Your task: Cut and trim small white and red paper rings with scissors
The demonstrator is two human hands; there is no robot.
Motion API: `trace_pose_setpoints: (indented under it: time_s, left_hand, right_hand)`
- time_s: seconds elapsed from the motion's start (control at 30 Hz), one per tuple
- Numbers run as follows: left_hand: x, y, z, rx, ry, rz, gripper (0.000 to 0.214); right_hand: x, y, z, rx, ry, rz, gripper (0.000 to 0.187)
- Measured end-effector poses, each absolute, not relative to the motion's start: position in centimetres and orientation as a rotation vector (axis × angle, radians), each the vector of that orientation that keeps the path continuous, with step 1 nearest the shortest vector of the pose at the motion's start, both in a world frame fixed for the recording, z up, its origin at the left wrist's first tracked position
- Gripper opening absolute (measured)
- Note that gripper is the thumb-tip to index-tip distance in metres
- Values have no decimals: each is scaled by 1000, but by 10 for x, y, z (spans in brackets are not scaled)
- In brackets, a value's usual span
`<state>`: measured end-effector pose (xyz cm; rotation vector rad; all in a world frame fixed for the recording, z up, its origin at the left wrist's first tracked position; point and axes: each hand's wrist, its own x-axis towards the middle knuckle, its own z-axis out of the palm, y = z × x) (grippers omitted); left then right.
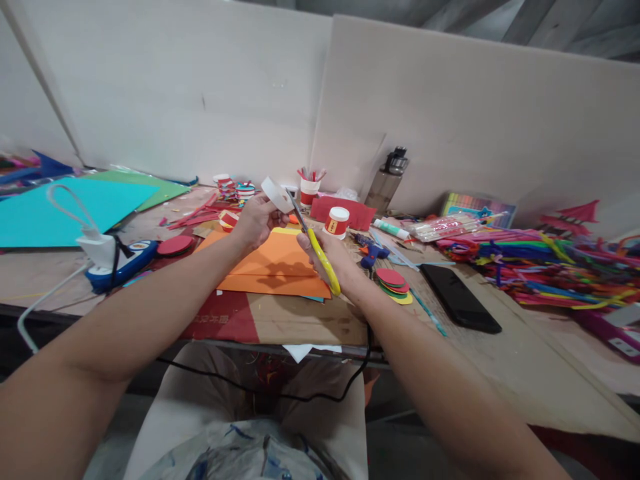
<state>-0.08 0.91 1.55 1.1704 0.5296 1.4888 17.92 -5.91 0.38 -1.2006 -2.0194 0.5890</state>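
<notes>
While the left hand is clamped on the white strip, the right hand is closed around the scissors. The strip is raised above the orange sheets, with the blades beside its right edge; whether they grip it cannot be told.

Caution: the left fingertips are near the blades, so a slip of either hand could nick them. If the unsupported strip flexes, a cut could run crooked. Dropped scissors could mark the sheets below.

Materials: the strip appears thin, smooth and slightly curved. The scissors combine narrow metal blades with a glossy yellow handle. The orange sheets are flat, matte and straight-edged, lying on brown cardboard that covers part of the surface. To the right, coloured discs overlap in a loose stack, near a flat black phone.
</notes>
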Motion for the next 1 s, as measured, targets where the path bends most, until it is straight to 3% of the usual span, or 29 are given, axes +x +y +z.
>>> trace_pose_setpoints:
  time_s: [1.0]
  left_hand:
    - [-2, 15, 6, 1136, 557, 1572, 35]
  right_hand:
    - [178, -64, 11, -1362, -2041, 537, 45]
